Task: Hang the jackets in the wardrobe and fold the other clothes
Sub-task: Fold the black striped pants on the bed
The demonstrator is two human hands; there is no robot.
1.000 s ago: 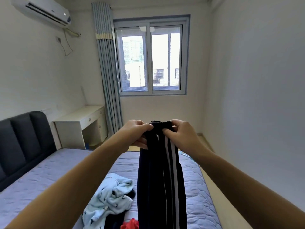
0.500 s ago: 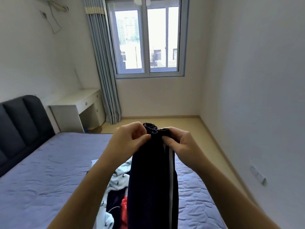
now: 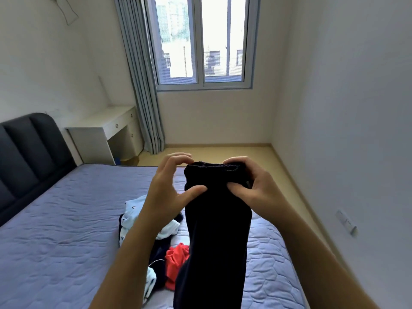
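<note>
Dark navy trousers (image 3: pixel 217 230) hang upright over the bed, held up by the waistband. My right hand (image 3: pixel 256 188) pinches the waistband's right side, fingers over the top edge and thumb on the front. My left hand (image 3: pixel 169 190) holds the left edge: its thumb presses the front of the cloth and its curled fingertips reach the top corner. The white side stripe is out of sight. Below on the bed lies a pile of clothes: a pale blue printed garment (image 3: pixel 136 210), a red one (image 3: pixel 177 258) and something dark between them.
The bed (image 3: pixel 62 230) has a lilac quilted cover and a dark padded headboard (image 3: pixel 29 152) at the left. A white desk (image 3: pixel 104 132) and grey curtain (image 3: pixel 142 85) stand by the window. Bare floor (image 3: pixel 223 152) lies beyond the bed; a white wall runs along the right.
The view has tilted down and the trousers hang lower. The waistband has turned so the white stripe no longer shows, and my hands have spread apart on it.
</note>
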